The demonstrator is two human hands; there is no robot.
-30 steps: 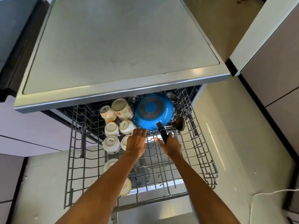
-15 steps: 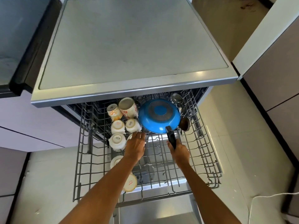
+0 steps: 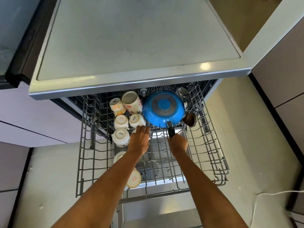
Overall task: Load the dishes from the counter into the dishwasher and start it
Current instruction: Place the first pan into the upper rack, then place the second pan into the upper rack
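Kitchen floor (image 3: 256,129) pale and tiled; grey counter (image 3: 131,38) fills the top of the view, its front edge overhanging the dishwasher. Wire rack (image 3: 212,145) pulled out from under it.

Rack contents, rear half: blue pan (image 3: 162,108) upside down, tilted toward the back, black handle (image 3: 170,130) pointing toward the person. Left of pan: flowered mug (image 3: 132,102) and orange-patterned mug (image 3: 116,106), both on their sides, mouths facing up and back. In front of them three white cups (image 3: 120,121), bottoms up, close together. Right of pan: steel cup (image 3: 182,93) at the back corner, dark ladle (image 3: 190,120) just beside the pan's rim. Front left of rack: cream bowl (image 3: 133,178), partly hidden by the left forearm.

Right hand (image 3: 178,143): fingers curled round the end of the pan handle, gripping it.
Left hand (image 3: 139,140): fingers straight, together, palm down, fingertips at the nearest white cup; holds nothing. Contact with cup or rack: cannot tell.

White cable (image 3: 266,194) on floor, lower right.
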